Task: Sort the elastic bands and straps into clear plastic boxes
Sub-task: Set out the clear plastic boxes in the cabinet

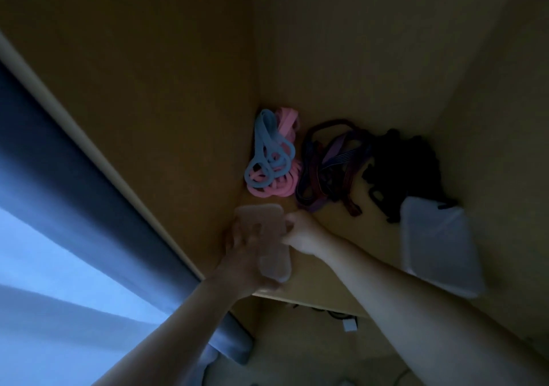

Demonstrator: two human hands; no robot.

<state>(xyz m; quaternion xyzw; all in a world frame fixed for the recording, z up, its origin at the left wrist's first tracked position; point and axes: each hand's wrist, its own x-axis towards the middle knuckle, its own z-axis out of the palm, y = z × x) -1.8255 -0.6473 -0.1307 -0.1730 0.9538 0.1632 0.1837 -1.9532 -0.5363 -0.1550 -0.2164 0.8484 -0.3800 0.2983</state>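
1. A blue curtain [59,177] fills the left side of the frame, edged by a pale strip [98,160] running diagonally down to the lower centre.
2. The yellow-brown tabletop [335,272] sits in a corner between two plain walls [154,67]. Its front edge crosses the lower centre, and bare surface lies between that edge and the piles.
3. At lower centre the left hand [242,247] holds a small clear plastic box [267,237] over the tabletop's left front corner. Its fingers show through the plastic, though blur hides how far they curl.
4. The right hand [301,232] meets the box's right edge with curled fingers pinching it, and its forearm crosses the tabletop's front edge.
5. Beyond the hands, against the left wall, light blue elastic loops [269,148] lie tangled on pink elastic loops [280,185].
6. Just right of them lie purple and dark striped straps [332,160], touching a heap of black straps [404,165].
7. At the right a larger translucent plastic container [439,246], blurred, overlaps the black heap's near edge.
8. On the floor [297,356] below lies a white plug [349,324].
9. The light is too dim for any writing to be read.
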